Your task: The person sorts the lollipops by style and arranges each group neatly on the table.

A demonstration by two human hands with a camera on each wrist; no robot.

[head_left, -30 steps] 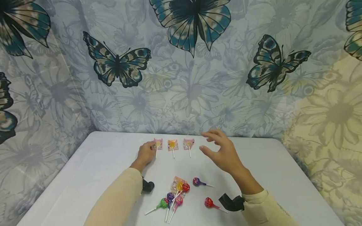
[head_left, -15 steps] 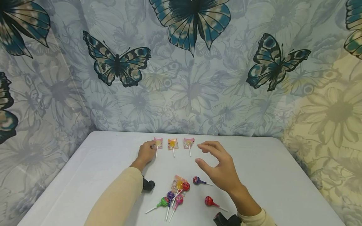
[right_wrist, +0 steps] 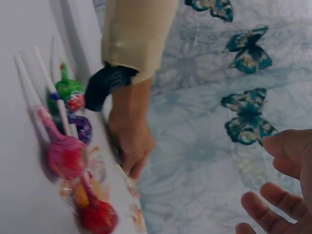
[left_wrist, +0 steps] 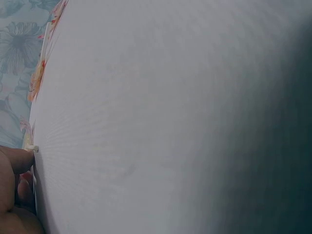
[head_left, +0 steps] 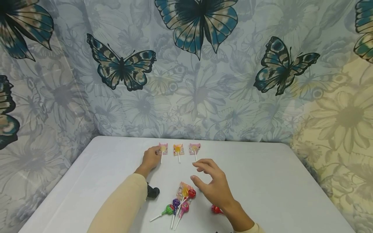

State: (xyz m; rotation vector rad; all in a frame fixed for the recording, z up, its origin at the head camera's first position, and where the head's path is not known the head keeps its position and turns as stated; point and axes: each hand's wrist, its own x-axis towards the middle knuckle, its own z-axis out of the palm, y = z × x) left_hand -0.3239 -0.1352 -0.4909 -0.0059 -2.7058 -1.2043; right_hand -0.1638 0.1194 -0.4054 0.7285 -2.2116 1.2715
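No legible text or numbers.

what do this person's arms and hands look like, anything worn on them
The left hand and right hand wear no gloves. The left sleeve is long, plain and cream; the right sleeve, barely in the head view, matches. A black, curved attachment juts from the left cuff.

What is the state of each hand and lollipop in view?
Left hand: touches left row lollipop
Right hand: fingers apart, holding nothing
Left row lollipop: wrapped, lying
Middle row lollipop: wrapped, lying
Right row lollipop: wrapped, lying
Lollipop cluster: wrapped, partly overlapping
Lone red lollipop: lying, partly hidden
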